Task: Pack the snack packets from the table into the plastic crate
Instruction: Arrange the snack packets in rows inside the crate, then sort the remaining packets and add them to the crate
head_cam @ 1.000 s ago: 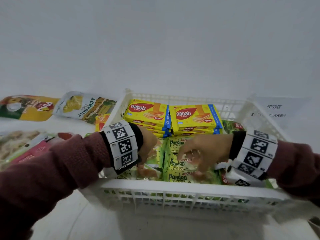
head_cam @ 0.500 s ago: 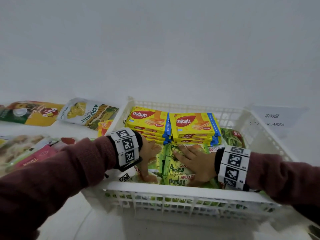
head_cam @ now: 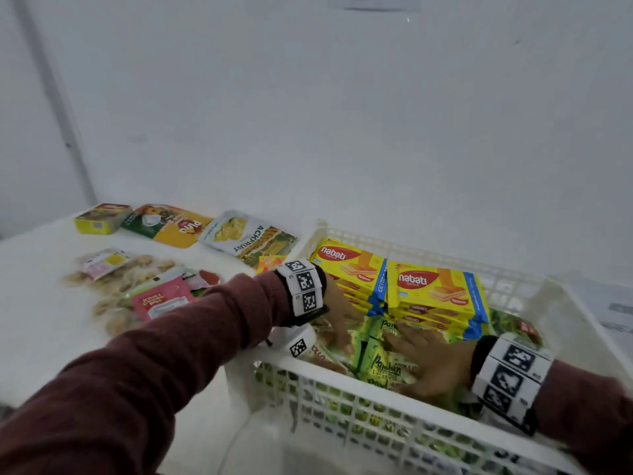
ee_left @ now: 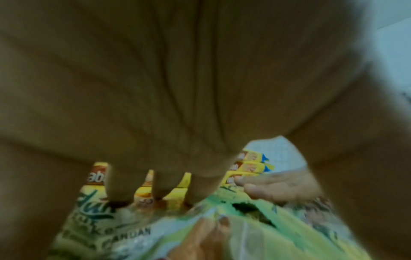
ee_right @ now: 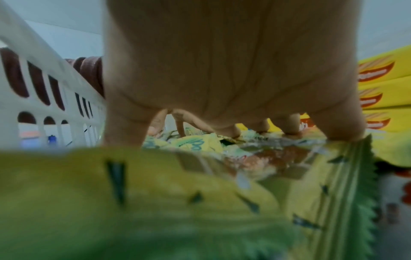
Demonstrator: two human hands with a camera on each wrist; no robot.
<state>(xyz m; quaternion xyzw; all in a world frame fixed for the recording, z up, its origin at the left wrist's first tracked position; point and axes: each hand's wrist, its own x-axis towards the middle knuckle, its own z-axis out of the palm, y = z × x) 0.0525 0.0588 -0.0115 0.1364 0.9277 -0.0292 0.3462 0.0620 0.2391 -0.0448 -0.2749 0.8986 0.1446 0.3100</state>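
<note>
Both hands are inside the white plastic crate (head_cam: 387, 385). My right hand (head_cam: 424, 358) lies flat, fingers spread, pressing on green Pandan cake packets (head_cam: 383, 366). In the right wrist view its fingers (ee_right: 286, 126) press the packets (ee_right: 200, 176). My left hand (head_cam: 339, 323) reaches down with straight fingers touching the packets at the crate's left side; its fingertips (ee_left: 160, 190) rest on a green packet (ee_left: 177, 228). Two stacks of yellow Nabati wafer packs (head_cam: 400, 289) fill the crate's far half.
On the white table left of the crate lie a jackfruit pouch (head_cam: 246, 238), an orange-green pouch (head_cam: 168, 224), a small yellow box (head_cam: 102, 219), a clear bag of biscuits (head_cam: 113, 279) and a pink packet (head_cam: 161, 299). A wall stands close behind.
The right hand went from curled fingers picking at the packets to lying flat on them. The head view has swung up and to the right; the left hand stays in the crate.
</note>
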